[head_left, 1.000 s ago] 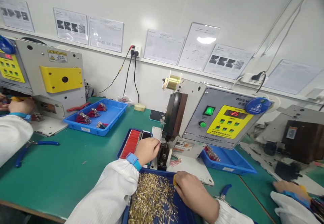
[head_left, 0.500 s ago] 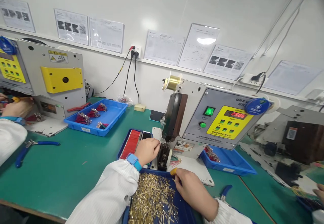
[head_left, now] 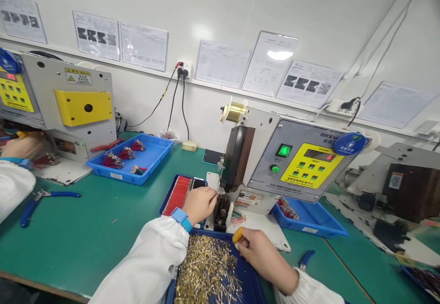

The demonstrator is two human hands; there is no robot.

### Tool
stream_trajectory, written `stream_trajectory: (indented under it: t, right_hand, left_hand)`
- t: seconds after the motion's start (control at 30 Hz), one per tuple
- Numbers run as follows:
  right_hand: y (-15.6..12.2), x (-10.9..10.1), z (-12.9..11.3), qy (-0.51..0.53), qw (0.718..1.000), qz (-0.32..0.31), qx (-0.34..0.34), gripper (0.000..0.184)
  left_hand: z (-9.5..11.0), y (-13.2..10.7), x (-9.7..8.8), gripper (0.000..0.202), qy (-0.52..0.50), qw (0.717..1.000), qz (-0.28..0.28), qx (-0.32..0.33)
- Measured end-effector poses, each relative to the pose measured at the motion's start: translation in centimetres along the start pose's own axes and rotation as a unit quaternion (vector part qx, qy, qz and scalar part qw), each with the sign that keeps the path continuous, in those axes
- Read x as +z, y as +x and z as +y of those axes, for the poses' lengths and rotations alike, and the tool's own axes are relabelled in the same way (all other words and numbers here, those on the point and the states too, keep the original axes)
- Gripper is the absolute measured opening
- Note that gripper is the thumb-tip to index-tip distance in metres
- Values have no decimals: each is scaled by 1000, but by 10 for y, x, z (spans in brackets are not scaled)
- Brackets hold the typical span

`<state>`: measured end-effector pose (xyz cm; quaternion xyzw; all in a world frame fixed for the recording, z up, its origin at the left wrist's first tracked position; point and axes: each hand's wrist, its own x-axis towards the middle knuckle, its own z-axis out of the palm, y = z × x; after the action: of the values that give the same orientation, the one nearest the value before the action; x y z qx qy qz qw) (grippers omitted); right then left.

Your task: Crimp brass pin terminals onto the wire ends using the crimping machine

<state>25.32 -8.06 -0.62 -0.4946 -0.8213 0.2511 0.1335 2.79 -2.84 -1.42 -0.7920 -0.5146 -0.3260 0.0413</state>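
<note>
Currently my left hand (head_left: 201,203) pinches shut against the press head (head_left: 222,210) just ahead of it, and my right hand (head_left: 257,251) curls narrow, contents hidden, over the tray (head_left: 252,290) of brass pins (head_left: 206,267), which I judge light, slippery, bendable, best pinched mid-shaft.

A white wall (head_left: 213,2) hung with printed sheets (head_left: 143,45) and a power socket (head_left: 182,68) backs the green workbench (head_left: 85,235).

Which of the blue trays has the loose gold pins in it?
The nearest tray, at the bottom edge by the right hand, heaped with gold pins. The far left tray and the right tray hold wire bundles instead.
</note>
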Motion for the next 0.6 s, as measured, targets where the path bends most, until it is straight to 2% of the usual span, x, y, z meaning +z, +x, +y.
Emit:
stream_trajectory:
  t: [0.13, 0.33, 0.43, 0.53, 0.6]
  right_hand:
    - [1, -2, -1, 18, 999, -6, 33, 9]
    - [4, -7, -2, -3, 1000, -1, 14, 11]
    - [12, -17, -11, 20, 1000, -3, 1, 15]
    - [24, -35, -30, 3, 999, 1, -41, 18]
    - [33, -48, -43, 22, 998, -30, -58, 21]
  left_hand:
    - [1, 0, -1, 26, -2, 1000, -2, -2]
    - [0, 0, 0, 25, -2, 1000, 7, -3]
    - [-1, 0, 0, 25, 0, 1000, 10, -8]
    - [-6, 3, -4, 26, 11, 1000, 9, -25]
    - [-15, 5, -10, 26, 21, 998, 10, -51]
